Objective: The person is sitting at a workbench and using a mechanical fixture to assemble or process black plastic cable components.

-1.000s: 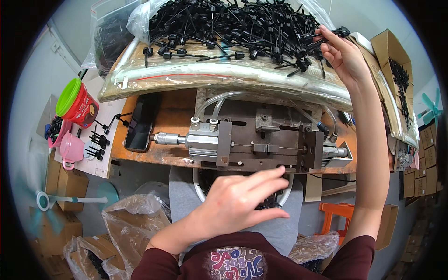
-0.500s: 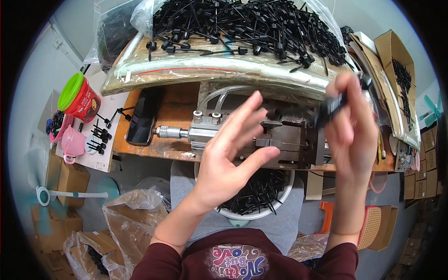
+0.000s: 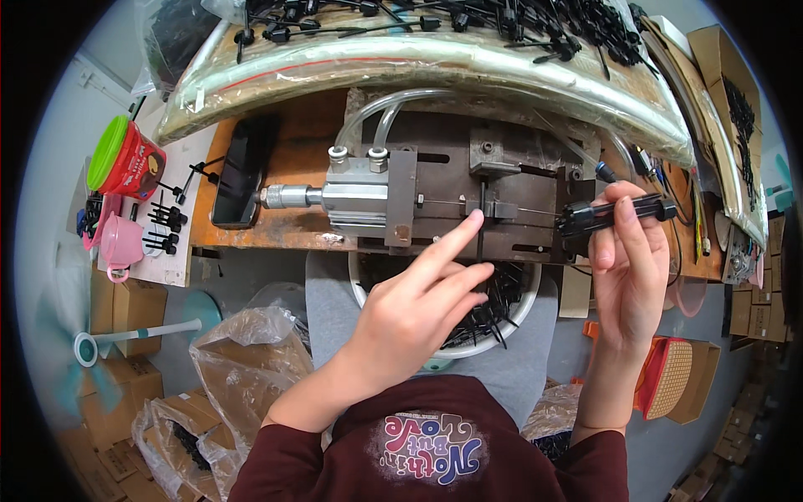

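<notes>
Several thin black plastic stems with knobbed ends (image 3: pixel 598 219) are bunched together in my right hand (image 3: pixel 631 272), its fingers closed around them at the right end of the metal fixture (image 3: pixel 435 188). My left hand (image 3: pixel 406 314) is over the fixture's front edge, fingers stretched and apart. Its index fingertip is at a single black stem (image 3: pixel 482 197) lying crosswise by a small metal block (image 3: pixel 502 210); whether it touches is unclear. Left of that is a silver pneumatic cylinder (image 3: pixel 355 197) with clear hoses. A white tub (image 3: pixel 529 305) of black stems sits below, partly hidden by my left hand.
Behind the fixture, a plastic-covered tray (image 3: pixel 418 63) carries heaped black parts. A phone (image 3: pixel 238 171), a red tub with a green lid (image 3: pixel 134 159) and a pink cup (image 3: pixel 124 247) stand left. Fan (image 3: pixel 86 349) at lower left; open carton (image 3: pixel 711 63) at far right.
My right hand has come down toward the fixture's right end with the bunch. My left hand has turned over, its index finger now extended at the crosswise stem. The view has shifted.
</notes>
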`<state>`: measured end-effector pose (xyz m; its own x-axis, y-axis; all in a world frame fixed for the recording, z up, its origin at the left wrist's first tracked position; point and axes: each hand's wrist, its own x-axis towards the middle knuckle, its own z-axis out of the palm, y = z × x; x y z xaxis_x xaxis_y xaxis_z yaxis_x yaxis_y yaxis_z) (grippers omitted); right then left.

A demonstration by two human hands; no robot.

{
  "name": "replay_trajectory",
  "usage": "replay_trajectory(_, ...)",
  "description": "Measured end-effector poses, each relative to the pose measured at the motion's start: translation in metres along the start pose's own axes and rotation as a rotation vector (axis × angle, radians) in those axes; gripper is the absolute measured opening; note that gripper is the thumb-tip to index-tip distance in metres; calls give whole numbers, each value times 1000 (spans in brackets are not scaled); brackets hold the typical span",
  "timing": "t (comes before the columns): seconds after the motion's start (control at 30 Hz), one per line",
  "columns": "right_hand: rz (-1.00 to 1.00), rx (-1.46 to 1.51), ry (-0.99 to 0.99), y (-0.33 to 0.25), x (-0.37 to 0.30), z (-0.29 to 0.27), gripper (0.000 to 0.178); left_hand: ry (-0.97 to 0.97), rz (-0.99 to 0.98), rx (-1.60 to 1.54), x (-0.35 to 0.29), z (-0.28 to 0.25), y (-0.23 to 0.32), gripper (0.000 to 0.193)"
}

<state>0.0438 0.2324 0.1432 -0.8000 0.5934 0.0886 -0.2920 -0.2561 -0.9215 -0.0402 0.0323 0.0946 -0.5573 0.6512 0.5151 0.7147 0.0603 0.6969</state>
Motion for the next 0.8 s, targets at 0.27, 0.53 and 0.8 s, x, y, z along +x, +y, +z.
replay_trajectory(0.27,59,-189,-23,1,-20,-3,16,-79,140,409,14,18,-9,26)
replay_trajectory(0.53,213,-399,-3,2,-22,3,15,-143,12,145,17,9,-10,40)
replay_trajectory(0.8,393,-195,-244,13,-15,10,22,-45,222,-167,19,-6,5,43)
